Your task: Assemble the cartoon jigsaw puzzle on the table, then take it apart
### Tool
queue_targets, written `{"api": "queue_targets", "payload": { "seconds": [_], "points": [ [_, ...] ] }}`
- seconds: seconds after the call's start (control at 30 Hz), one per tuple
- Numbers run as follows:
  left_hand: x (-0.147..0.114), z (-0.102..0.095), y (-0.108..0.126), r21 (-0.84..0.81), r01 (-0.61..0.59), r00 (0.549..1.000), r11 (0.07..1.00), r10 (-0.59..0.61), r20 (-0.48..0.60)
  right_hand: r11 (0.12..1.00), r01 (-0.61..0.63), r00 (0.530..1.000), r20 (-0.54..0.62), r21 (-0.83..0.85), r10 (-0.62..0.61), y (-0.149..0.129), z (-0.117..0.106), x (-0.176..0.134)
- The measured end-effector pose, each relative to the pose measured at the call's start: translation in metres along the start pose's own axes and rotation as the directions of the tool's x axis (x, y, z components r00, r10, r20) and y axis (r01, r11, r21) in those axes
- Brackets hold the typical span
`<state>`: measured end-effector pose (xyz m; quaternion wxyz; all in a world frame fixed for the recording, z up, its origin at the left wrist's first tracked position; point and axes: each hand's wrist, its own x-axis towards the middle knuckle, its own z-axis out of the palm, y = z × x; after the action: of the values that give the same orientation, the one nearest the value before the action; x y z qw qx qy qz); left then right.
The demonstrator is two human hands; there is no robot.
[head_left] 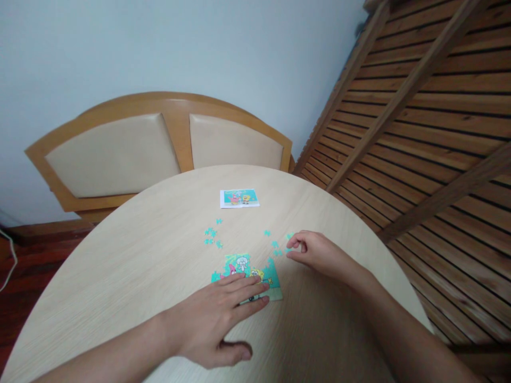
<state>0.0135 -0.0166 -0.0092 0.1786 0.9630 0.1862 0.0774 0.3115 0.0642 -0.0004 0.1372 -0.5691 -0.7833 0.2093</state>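
Ideally, the left hand, flat and spread open over the puzzle, presses lightly so nothing shifts. The right hand curls beside loose pieces; whether its grip holds one, I cannot tell. The puzzle's long axis runs left-right on the worktop, pictured heads pointing away.

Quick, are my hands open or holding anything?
Left hand: open, spread over the puzzle.
Right hand: curled by loose pieces; can't tell if holding one.

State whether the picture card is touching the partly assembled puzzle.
No, the picture card lies farther across the table, beyond the loose pieces, apart from the partly assembled puzzle.
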Motion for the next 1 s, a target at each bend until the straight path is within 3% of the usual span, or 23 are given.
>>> {"api": "queue_targets", "payload": {
  "seconds": [0.13,0.3,0.47,0.67,1.0],
  "points": [
    [0.0002,-0.0002,0.0002,-0.007,-0.017,1.0,1.0,0.017,-0.017,0.995,0.064,0.996,0.061,0.081,-0.069,0.0053,0.0003,0.0005],
    [0.0009,-0.0009,0.0009,0.001,-0.027,1.0,1.0,0.027,-0.015,0.998,-0.009,0.999,0.045,0.068,0.006,0.007,0.0029,0.0013],
    [0.0022,-0.0015,0.001,0.013,-0.014,1.0,1.0,0.014,0.014,0.991,0.084,0.995,0.05,0.1,-0.089,0.0067,0.004,-0.0009],
    [0.0022,-0.0022,0.0015,0.015,-0.024,1.0,1.0,0.024,-0.001,0.999,-0.016,1.0,0.016,0.05,0.015,0.0033,0.0017,-0.003],
    [0.0014,-0.0023,0.0011,0.001,-0.022,1.0,1.0,0.022,-0.004,1.0,-0.013,0.999,0.044,0.001,0.013,0.0011,0.0055,-0.0042]
  ]
}}
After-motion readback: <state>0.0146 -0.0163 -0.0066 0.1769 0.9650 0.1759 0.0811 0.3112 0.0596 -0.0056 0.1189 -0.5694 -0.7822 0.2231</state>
